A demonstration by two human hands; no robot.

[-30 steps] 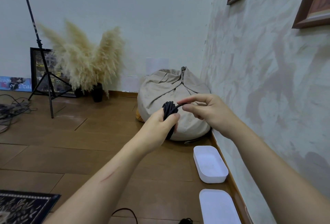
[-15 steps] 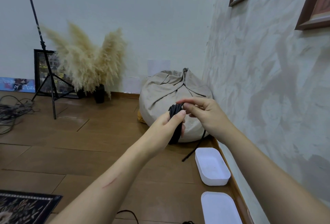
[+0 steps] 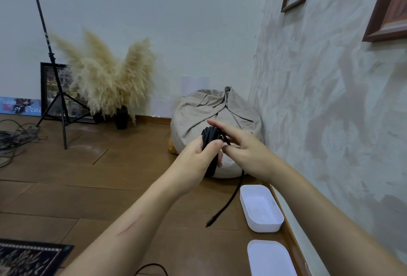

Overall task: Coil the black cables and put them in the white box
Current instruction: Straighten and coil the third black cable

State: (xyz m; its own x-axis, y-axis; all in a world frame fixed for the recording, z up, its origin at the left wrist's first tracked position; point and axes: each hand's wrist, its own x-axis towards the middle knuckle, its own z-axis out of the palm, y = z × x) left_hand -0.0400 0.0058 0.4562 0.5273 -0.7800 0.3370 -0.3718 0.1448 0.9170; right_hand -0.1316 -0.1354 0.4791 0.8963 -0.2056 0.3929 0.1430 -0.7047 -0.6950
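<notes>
Since half a second earlier, the tail point(image 3: 233, 196) of the cable point(image 3: 209, 136) has swung lower, and the right hand point(image 3: 251, 154) has eased out of its pinch. We see the left hand point(image 3: 196, 154) gripping the cable's wound coil in mid-air, thumb pressed over the front of the loops and fingers wrapped round behind, in front of a beige beanbag point(image 3: 198, 108). The right hand sits just beside it, forefinger laid straight across the top of the coil and the other fingers bent. A strand runs beneath that forefinger and goes out of sight behind the hand, and we cannot tell whether the hand clamps it or only guides it. From under the right hand the tail hangs free, curving down and leftward, its tip showing against the wooden floor point(image 3: 88, 187) just left of the box point(image 3: 264, 227). The box, white and open, stands on the floor against the textured wall point(image 3: 330, 121), with the coil held up well apart from it. Nearer us along the same wall lies another white container point(image 3: 271, 258), lid or box we cannot tell. A black loop point(image 3: 152, 266) shows at the bottom edge. Across the room stand pampas grass point(image 3: 110, 73), a tripod point(image 3: 55, 82) and a tangle of cords point(image 3: 13, 139); a rug point(image 3: 28, 256) fills the near left corner.
</notes>
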